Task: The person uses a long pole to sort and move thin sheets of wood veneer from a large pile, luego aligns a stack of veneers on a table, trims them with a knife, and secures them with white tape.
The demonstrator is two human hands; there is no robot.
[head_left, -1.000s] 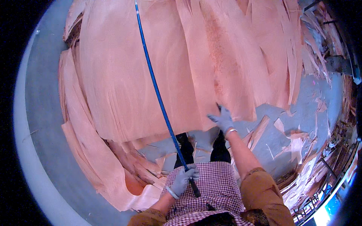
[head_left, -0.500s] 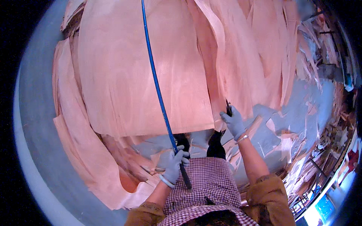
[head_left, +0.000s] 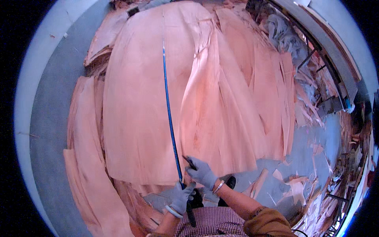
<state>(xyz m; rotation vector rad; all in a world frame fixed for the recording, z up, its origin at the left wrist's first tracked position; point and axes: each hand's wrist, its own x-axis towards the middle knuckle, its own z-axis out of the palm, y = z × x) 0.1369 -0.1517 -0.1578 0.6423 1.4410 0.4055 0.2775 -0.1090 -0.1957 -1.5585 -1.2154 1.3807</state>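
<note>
A long blue rod (head_left: 169, 110) with a dark lower end runs away from me over a broad sheet of pinkish wood veneer (head_left: 138, 118). My left hand (head_left: 181, 200), in a grey glove, is closed round the rod near that end. Also gloved, my right hand (head_left: 203, 174) grips a short dark tool (head_left: 190, 162) over the sheet's near edge, just right of the rod. Its fingers hide most of the tool, so I cannot tell its kind. Right of the rod, a loose veneer piece (head_left: 201, 106) is creased and raised.
Long veneer strips (head_left: 89, 158) lie along the left side. More veneer sheets (head_left: 272, 98) overlap at the right. Torn scraps (head_left: 298, 189) litter the grey floor at the lower right, near a metal frame (head_left: 337, 89). My dark shoes (head_left: 227, 185) stand by the sheet's near edge.
My right hand has moved left with the dark tool, close to the rod and my left hand. The view has shifted, showing more of the far end. My left hand still holds the rod.
</note>
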